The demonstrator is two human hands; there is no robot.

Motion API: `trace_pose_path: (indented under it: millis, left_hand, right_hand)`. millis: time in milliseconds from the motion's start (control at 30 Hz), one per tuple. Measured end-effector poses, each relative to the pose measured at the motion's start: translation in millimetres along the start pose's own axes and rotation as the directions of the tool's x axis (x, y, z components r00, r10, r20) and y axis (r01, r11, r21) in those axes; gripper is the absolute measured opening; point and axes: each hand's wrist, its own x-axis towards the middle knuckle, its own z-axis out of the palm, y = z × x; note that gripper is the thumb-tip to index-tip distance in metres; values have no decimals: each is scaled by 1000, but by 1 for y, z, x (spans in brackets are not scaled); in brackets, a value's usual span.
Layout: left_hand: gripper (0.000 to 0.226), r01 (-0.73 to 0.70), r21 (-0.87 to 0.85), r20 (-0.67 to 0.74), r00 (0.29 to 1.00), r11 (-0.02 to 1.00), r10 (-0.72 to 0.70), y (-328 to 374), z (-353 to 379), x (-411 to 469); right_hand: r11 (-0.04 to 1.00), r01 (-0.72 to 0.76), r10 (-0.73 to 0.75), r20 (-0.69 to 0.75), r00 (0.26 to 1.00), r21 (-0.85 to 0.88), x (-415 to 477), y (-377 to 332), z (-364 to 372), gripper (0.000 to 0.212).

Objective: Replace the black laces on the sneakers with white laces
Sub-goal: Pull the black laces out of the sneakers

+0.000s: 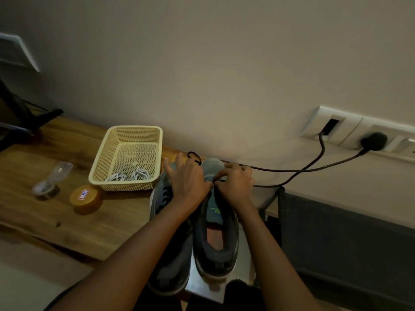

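Far left on the wooden table (pixel 33 209) there's a small clear plastic holder (pixel 46 184), then a round orange tub (pixel 86 198), and next the cream basket (pixel 122 184) with the white laces (pixel 128 175) coiled at its near end, well clear of both hands.

Now the action: two grey sneakers sit side by side at the table's right end, toes pointing to the wall. The left sneaker (pixel 170 254) lies under the left forearm. The left hand (pixel 189 179) is splayed, fingers straight and spread, pressing down over the front of the pair, with its thumb tucked in towards the other hand. Just beyond its fingertips a loop of the black lace (pixel 193 155) pokes out.

The right sneaker (pixel 215 212) shows its tongue and open collar beneath the wrists. The right hand (pixel 235 184) is curled tight at the toe end of that tongue, fingertips pinching a short strand of black lace, knuckles touching the left thumb.

Further right, two dark cables (pixel 292 169) run up to the wall sockets (pixel 350 133).
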Motion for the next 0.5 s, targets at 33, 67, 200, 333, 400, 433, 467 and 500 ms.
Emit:
trace_pose_path:
  millis: [33,67,200,333,400,433,467,500]
  left_hand:
    - [33,4,-7,5,1000,1000,-4,0,0,0]
    - [33,9,-13,10,1000,1000,-9,-1,-1,1]
    - [36,30,-9,41,999,1000,-29,-3,-1,1]
    - [38,45,10,52,998,999,-45,-4,2,3]
    - [38,47,13,52,998,999,-48,-3,3,3]
    - [37,48,12,53,997,999,-49,-3,4,3]
    - [37,49,9,54,997,999,-50,-3,4,3]
    - [37,50,6,54,997,999,-51,-3,5,3]
  right_hand:
    - [1000,-3,3,-9,1000,-2,1,1,0,13]
    - [1000,-5,5,-7,1000,1,2,3,0,12]
    - [1000,7,-7,-4,1000,0,3,6,0,14]
    - [996,-11,-1,-138,990,-88,2,1,3,22]
    - [996,-86,79,-301,950,-11,2,2,5,21]
    - [984,-149,173,-373,911,92,3,3,4,19]
    - [943,-234,313,-398,862,236,3,5,1,18]
    - [856,-322,473,-360,804,405,3,6,-2,19]
